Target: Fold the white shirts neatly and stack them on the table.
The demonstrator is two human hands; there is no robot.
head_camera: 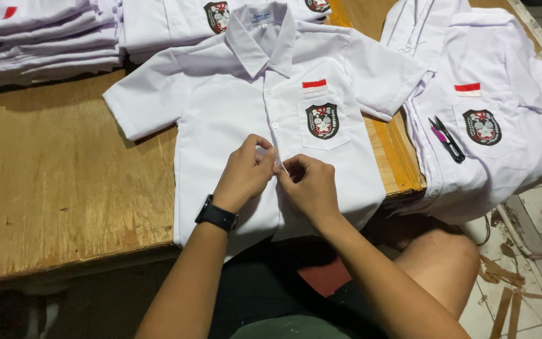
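White short-sleeved school shirt [233, 94] lies flat, front up, on wooden table [51, 169], hem hanging over near edge. Left hand [246, 171], black wristwatch [216, 215] on wrist, and right hand [309, 185] meet at button placket, low on shirt; fingertips of both pinch fabric there. Button itself hidden by fingers. Stack of folded white shirts [39, 37] far left. Second shirt pile [490, 125] right, thread snips [446, 139] with purple grip on top. Bare knee [440, 263] below table edge.
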